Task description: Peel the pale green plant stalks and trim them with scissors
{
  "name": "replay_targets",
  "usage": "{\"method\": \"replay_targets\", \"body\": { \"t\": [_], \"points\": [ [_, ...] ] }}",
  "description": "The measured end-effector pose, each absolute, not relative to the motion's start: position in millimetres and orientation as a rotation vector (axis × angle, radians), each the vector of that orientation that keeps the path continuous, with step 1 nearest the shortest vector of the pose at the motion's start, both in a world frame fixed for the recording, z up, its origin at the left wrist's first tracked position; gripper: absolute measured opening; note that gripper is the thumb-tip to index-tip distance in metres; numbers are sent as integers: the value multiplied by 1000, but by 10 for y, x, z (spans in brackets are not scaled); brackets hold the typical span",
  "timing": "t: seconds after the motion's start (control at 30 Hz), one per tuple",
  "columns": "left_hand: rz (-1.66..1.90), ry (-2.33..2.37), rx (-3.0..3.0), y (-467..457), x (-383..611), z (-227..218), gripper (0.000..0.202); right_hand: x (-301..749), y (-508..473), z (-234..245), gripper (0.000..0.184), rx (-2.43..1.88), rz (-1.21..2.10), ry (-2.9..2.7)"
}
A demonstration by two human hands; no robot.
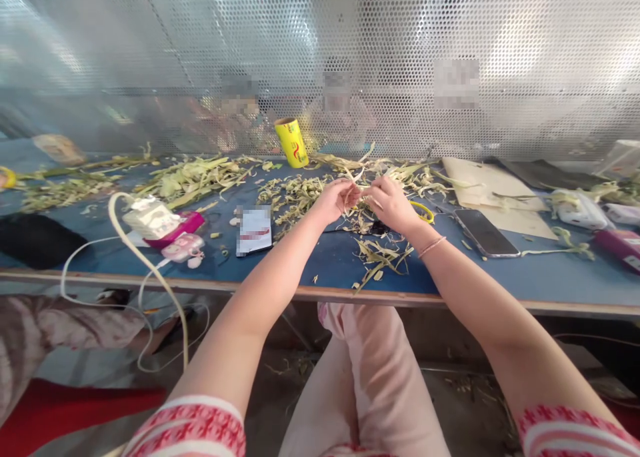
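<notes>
Both of my hands are close together above the middle of the blue table. My left hand (339,200) is closed with its fingers pinched, and a pale plant strip (357,175) sticks up beside the fingertips. Just to the right, my right hand (388,202) is also closed, fingertips bent toward the left hand. The short stretch between the hands is too small to make out fully. Beneath and behind them lies a heap of dry plant shreds (295,196). Nearer the front edge is a smaller pile of trimmings (377,260).
A yellow cardboard tube (292,142) leans before the perforated metal screen (370,37). A power adapter (153,217) with cables sits left, near a card (254,229). Right are a phone (486,232), a cardboard sheet (475,184) and a yellow ring (424,211). Another person's leg (75,324) shows lower left.
</notes>
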State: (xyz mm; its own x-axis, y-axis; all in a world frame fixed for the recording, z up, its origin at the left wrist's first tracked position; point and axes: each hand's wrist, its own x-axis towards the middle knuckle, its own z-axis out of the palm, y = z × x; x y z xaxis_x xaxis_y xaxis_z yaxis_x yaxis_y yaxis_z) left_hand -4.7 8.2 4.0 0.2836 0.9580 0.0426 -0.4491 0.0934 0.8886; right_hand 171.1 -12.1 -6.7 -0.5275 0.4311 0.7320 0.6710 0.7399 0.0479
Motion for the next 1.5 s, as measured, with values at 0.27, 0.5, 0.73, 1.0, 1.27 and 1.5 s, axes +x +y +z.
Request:
{"method": "replay_targets", "body": {
  "t": [0.27, 0.5, 0.73, 1.0, 1.27, 1.5],
  "points": [
    [1126, 611, 1020, 15, 67, 10, 16, 1539, -145, -138, 23, -874, -690, -2414],
    [1141, 674, 1019, 14, 54, 12, 9, 1593, -201, -58, 22, -854, -653, -2281],
    [1074, 802, 1091, -16, 20, 47, 5, 1639, -245, 24, 22, -856, -496, -2148],
    [1107, 909, 1318, 5, 54, -6, 3, 1672, -55, -51, 24, -880, -53, -2047],
    [1144, 830, 1614, -14, 77, -40, 7, 1654, -2, -88, 14, -1052, 187, -1844],
    [1161, 880, 1619, 7, 51, -39, 14, 1710, 32, -73, 19, -1124, 229, -1875]
  ]
}}
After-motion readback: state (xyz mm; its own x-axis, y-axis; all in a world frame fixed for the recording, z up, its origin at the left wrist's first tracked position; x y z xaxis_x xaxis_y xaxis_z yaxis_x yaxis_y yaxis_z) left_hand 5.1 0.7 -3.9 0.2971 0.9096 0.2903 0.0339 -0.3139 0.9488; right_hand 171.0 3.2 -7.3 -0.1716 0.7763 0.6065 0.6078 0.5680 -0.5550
